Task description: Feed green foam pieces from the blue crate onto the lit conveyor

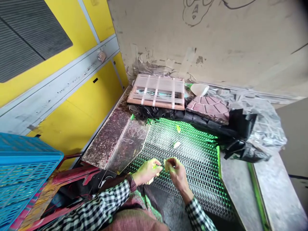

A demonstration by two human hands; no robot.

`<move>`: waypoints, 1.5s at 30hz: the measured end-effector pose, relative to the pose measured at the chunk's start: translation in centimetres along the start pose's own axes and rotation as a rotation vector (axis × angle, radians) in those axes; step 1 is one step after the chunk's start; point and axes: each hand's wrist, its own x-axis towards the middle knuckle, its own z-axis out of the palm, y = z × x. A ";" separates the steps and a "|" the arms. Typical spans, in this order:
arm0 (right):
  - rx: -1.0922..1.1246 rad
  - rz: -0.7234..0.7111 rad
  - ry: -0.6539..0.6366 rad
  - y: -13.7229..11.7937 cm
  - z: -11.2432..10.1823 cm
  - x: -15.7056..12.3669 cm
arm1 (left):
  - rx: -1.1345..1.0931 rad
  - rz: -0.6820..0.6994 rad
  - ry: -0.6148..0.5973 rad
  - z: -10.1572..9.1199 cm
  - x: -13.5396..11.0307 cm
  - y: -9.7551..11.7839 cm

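Observation:
Over the near part of a metal mesh conveyor belt (192, 160), my two hands are close together. My left hand (148, 170) is closed, with small pale yellow pieces (150, 181) showing at its fingers and under its palm. My right hand (177, 175) has its fingertips pinched just beside the left fingers; what sits in them is too small to name. Farther up the belt lie a yellow-green piece (178, 128) and a pale yellow piece (177, 144), apart from both hands. Green light falls along the belt's edges.
A blue plastic crate (26, 173) stands at the left on a red frame. Black plastic wrapping (202, 120) crosses the belt's far end, with a taped wooden frame (156, 105) and a pink tile-patterned piece (209, 107) above it. Metal side plates (130, 141) flank the belt.

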 end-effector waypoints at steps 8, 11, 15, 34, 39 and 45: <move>0.129 0.021 -0.194 -2.5 -0.6 -0.3 | 0.084 0.112 -0.068 -1.2 -0.6 0.8; 0.409 0.130 -0.319 -2.3 0.9 -0.9 | 0.281 0.224 -0.069 -0.7 -0.4 1.3; 0.454 0.214 -0.138 -1.0 1.5 -0.6 | 0.213 0.189 -0.032 -0.5 0.3 1.1; 0.199 0.223 -0.010 -0.5 2.6 -2.8 | -0.204 0.031 0.060 -0.2 1.4 -1.2; -0.117 0.163 0.083 0.8 0.5 -2.3 | -0.318 -0.018 0.090 -0.7 0.6 -1.6; -0.203 0.141 0.123 -1.3 0.1 -3.5 | -0.346 -0.046 0.050 -0.2 -0.4 -1.2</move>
